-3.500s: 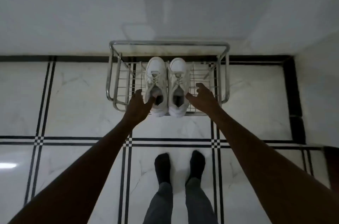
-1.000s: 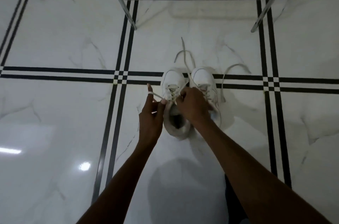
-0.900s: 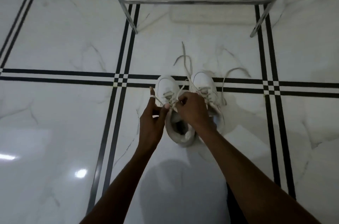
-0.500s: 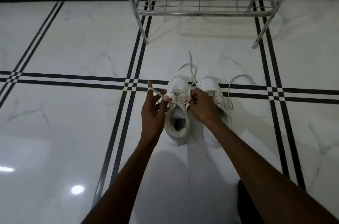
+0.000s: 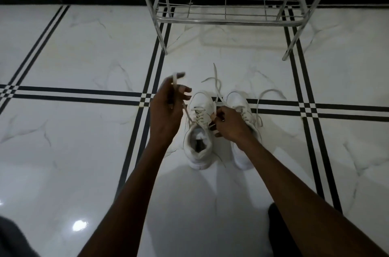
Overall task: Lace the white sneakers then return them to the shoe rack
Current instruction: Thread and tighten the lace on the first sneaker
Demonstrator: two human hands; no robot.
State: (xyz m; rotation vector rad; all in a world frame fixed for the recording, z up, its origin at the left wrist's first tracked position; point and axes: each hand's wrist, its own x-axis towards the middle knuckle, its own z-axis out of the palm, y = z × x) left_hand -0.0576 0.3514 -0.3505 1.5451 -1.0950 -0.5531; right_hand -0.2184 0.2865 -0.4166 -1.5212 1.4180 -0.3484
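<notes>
We are looking down at a shiny white floor (image 5: 84, 50) with black lines across it. At the far side stands a metal shoe rack (image 5: 228, 19) on thin legs, and we see no shoes on the shelf that shows.

Two white sneakers sit side by side on the floor, near the rack but apart from it. Their toes point away from us. The left sneaker (image 5: 199, 130) is open at the top and we can see inside it. The right sneaker (image 5: 242, 109) is partly hidden behind our right arm.

Our left hand (image 5: 166, 111) is lifted to the left of the left sneaker. Its fingers are closed on one lace end (image 5: 185, 107), which runs down to the shoe. Our right hand (image 5: 228, 123) rests over the gap between the two shoes. It pinches the other lace end (image 5: 215, 90), which goes up and away toward the rack.

A loose lace (image 5: 267, 97) from the right sneaker lies in a loop on the floor to the right.
</notes>
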